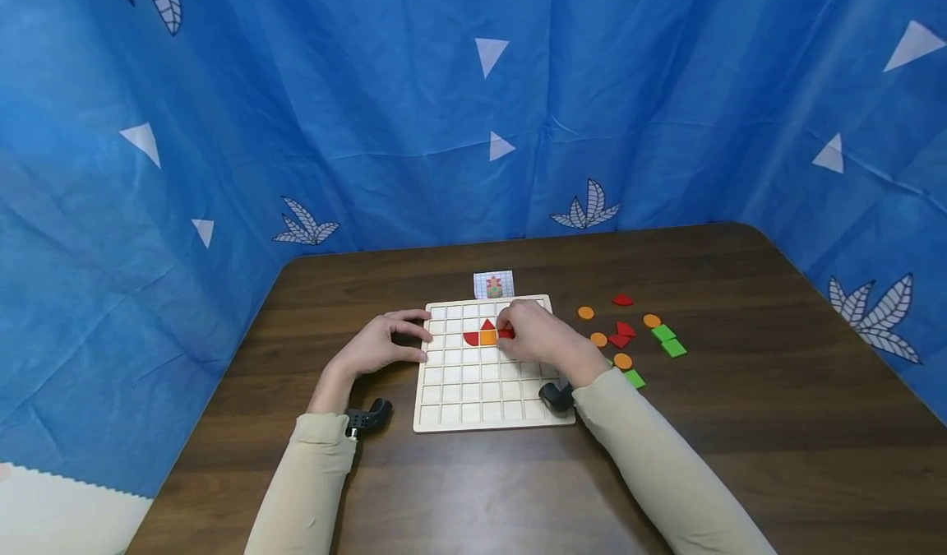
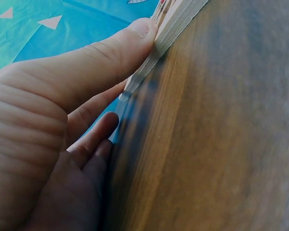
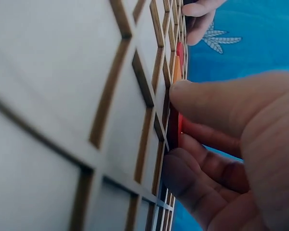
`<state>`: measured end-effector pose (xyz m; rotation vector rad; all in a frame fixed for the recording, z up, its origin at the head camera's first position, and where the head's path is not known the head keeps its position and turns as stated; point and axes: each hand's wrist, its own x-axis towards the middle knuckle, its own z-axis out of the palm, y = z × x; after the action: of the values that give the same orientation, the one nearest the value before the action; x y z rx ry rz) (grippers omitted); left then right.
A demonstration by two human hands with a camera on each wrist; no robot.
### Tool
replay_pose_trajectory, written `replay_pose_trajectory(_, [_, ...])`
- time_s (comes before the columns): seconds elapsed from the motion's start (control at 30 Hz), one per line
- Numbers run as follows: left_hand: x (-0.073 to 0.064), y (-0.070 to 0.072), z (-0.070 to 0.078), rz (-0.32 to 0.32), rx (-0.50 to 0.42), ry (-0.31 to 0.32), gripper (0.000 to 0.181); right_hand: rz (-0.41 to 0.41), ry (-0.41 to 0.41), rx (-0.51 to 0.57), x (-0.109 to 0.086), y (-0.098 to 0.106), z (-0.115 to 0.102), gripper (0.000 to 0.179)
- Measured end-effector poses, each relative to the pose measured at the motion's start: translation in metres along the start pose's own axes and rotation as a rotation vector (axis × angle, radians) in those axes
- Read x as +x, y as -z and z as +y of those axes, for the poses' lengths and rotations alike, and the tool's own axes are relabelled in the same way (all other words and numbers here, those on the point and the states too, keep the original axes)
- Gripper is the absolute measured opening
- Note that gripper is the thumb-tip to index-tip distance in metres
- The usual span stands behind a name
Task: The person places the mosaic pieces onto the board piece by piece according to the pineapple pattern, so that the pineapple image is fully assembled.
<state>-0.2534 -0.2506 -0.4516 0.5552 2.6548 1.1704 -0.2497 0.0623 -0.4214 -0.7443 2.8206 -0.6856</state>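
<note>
A pale grid board [image 1: 451,413] lies on the table. On it sit a red triangle [image 1: 487,324], an orange square [image 1: 487,338] and a red quarter-circle [image 1: 471,339]. My right hand [image 1: 543,337] pinches another red piece [image 3: 175,126] between thumb and fingers, at the cells just right of the orange square; the fingers hide part of its outline. At the board's left edge, my left hand [image 1: 379,343] rests its thumb and fingertips against the rim. In the left wrist view, the thumb [image 2: 108,55] presses that edge with the other fingers loosely extended.
A small pattern card [image 1: 493,284] lies behind the board. Right of it are scattered orange discs [image 1: 623,361], red pieces [image 1: 622,300] and green squares [image 1: 674,347], some beside my right forearm. A blue patterned curtain [image 1: 444,127] hangs behind the table.
</note>
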Motion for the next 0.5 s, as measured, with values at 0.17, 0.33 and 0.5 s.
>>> replay_pose_trajectory(0.17, [-0.0013, 0.0013, 0.0000, 0.002, 0.005, 0.004, 0.028, -0.018, 0.015, 0.002, -0.0006, 0.0002, -0.0007, 0.024])
replay_pose_trajectory(0.33, [-0.0008, 0.0012, -0.0031, 0.004, 0.015, -0.013, 0.028, -0.003, 0.021, 0.012, -0.0001, -0.0004, 0.0004, 0.021])
replay_pose_trajectory(0.5, [0.0008, 0.0005, -0.0033, -0.001, 0.005, -0.030, 0.028, 0.031, 0.001, 0.043, 0.0001, -0.0010, 0.0023, 0.020])
